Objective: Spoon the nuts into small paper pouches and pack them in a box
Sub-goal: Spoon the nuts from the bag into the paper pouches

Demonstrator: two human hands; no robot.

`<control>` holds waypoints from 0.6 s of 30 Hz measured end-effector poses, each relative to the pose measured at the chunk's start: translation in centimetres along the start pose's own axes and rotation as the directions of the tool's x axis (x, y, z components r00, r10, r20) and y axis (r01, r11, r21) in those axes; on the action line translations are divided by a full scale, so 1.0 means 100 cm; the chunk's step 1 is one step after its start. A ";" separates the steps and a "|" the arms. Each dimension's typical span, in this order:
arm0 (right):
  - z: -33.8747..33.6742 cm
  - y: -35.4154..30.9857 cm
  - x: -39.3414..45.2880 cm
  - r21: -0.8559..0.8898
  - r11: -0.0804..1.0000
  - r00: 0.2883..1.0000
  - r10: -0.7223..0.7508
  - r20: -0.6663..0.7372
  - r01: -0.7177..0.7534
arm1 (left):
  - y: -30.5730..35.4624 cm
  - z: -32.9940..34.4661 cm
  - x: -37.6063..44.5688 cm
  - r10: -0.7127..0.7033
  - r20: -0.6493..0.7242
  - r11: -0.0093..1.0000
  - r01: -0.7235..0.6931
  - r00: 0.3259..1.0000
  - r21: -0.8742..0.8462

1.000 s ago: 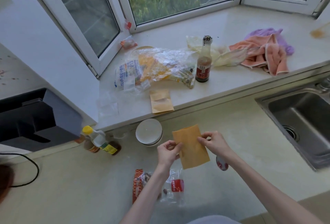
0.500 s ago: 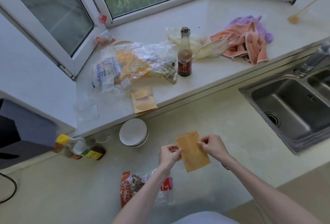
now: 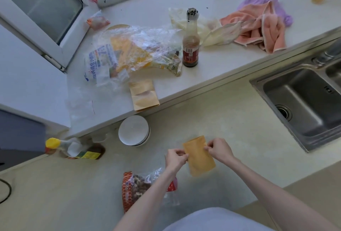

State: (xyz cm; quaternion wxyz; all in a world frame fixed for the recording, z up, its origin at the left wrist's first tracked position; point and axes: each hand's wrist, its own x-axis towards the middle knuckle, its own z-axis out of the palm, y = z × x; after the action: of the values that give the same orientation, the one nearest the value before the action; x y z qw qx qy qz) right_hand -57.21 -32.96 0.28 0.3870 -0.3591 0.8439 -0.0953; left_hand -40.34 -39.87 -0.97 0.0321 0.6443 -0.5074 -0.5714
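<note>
I hold a small brown paper pouch (image 3: 199,157) above the counter, near its top. My left hand (image 3: 175,158) pinches its left edge and my right hand (image 3: 219,150) pinches its right edge. Under my left forearm lies a clear bag of nuts (image 3: 135,188) with a red printed side. A second brown pouch (image 3: 144,95) lies flat on the windowsill's front edge, partly under a crumpled plastic bag (image 3: 132,53) that holds more yellow-brown packets. No spoon or box is visible.
A white bowl (image 3: 133,130) stands against the sill, left of the pouch. A sauce bottle (image 3: 191,44) and pink and purple cloths (image 3: 262,26) are on the sill. A steel sink (image 3: 302,105) is at right, a lying bottle (image 3: 73,148) at left.
The view has tilted down and shifted right. Both hands still pinch the pouch at its top edges, held in about the same place above the counter.
</note>
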 end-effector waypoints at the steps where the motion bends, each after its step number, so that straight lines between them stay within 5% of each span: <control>1: 0.001 0.000 0.002 -0.011 1.000 1.000 0.007 0.005 -0.007 | -0.001 0.001 0.002 -0.004 0.005 1.000 0.004 1.000 0.016; 18: 0.018 0.004 0.023 -0.040 0.993 0.992 0.117 0.057 -0.115 | -0.018 0.013 0.031 -0.060 0.034 0.989 0.055 0.998 0.139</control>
State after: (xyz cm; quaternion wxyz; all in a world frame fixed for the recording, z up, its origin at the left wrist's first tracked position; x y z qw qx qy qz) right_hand -57.09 -34.02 -2.45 0.4100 -0.3193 0.8531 -0.0466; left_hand -40.70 -40.47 -4.77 -0.0388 0.6482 -0.5275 -0.5478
